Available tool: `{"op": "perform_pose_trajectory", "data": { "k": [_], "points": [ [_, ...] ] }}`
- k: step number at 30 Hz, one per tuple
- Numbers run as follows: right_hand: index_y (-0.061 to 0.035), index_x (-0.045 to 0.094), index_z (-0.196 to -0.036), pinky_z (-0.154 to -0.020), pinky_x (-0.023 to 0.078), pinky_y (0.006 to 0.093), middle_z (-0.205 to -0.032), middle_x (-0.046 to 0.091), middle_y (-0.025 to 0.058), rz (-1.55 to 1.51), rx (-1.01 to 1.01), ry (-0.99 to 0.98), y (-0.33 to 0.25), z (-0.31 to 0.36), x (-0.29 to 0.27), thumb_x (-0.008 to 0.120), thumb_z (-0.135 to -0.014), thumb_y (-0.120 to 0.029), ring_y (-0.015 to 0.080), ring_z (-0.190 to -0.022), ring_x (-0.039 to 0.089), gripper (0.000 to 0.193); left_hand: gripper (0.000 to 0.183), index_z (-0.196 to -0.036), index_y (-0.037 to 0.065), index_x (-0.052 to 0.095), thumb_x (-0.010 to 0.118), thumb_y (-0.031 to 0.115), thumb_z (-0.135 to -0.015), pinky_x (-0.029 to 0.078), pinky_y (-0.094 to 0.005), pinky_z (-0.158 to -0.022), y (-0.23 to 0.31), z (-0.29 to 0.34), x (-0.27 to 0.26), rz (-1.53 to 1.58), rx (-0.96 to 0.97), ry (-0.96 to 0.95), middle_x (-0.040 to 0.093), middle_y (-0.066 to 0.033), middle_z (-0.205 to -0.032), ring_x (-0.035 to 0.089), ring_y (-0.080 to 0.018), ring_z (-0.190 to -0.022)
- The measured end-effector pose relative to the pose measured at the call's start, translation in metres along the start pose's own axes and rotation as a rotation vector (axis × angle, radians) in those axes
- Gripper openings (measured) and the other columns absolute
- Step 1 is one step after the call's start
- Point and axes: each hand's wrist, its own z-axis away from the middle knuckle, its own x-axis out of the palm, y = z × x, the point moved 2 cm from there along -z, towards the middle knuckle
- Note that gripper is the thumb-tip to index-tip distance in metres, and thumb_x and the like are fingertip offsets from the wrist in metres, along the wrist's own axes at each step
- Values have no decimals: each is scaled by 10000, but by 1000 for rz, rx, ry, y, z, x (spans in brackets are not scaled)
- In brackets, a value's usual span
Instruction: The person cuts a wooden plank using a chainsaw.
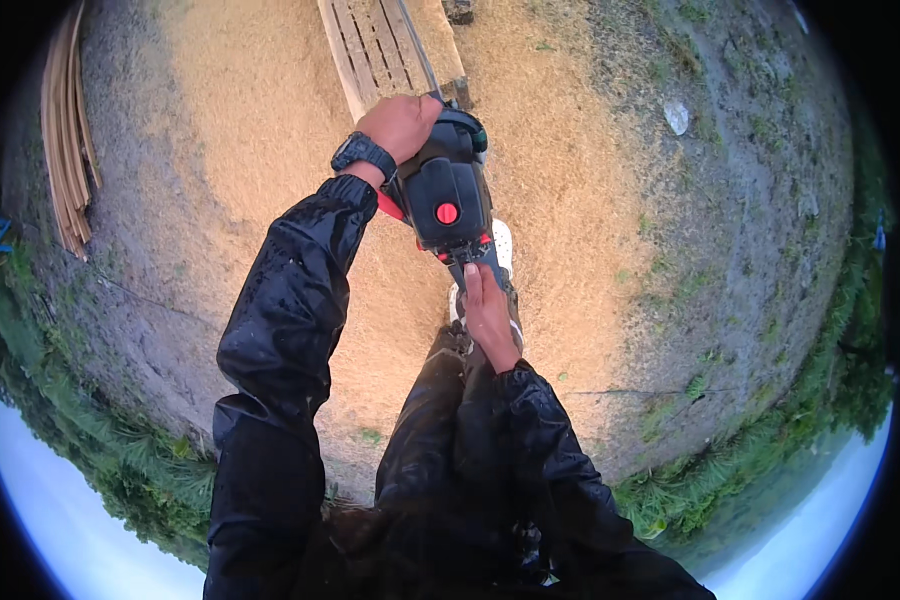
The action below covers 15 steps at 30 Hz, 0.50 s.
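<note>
A black and red chainsaw is held in front of me with its guide bar pointing away, along the right side of a squared timber. Several dark lengthwise grooves run along the timber's top. My left hand, with a dark watch on its wrist, is closed at the saw's front, where the handle is mostly hidden beneath it. At the back of the saw, my right hand grips the rear handle, thumb on top. Whether the bar touches the wood, I cannot tell. Both sleeves are black and wet.
Pale sawdust covers the ground around the timber and my white shoes. Long thin boards lie stacked at the far left. Another piece of wood shows beyond the timber. A pale flat object lies to the right.
</note>
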Motion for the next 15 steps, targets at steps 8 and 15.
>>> {"op": "perform_pose_trajectory", "data": {
  "k": [8, 15],
  "points": [
    [-50, 569, -1213, -830, 466, 570, -972, 680, 307, -10, 25, -18, -11, -20, 4, 379, -1070, -474, 526, -967, 635, 487, 223, -885, 37, 576, 481, 227, -951, 511, -554, -646, -19, -23, 4, -179, 157, 16, 657, -248, -812, 641, -470, -752],
    [-38, 567, -1240, -820, 472, 548, -947, 678, 291, -64, 10, -30, -23, -33, 3, 382, -1068, -484, 513, -940, 643, 512, 185, -888, 47, 580, 493, 202, -939, 520, -553, -633, -27, -40, -1, -216, 148, 3, 665, -239, -818, 650, -462, -751]
  ]
}}
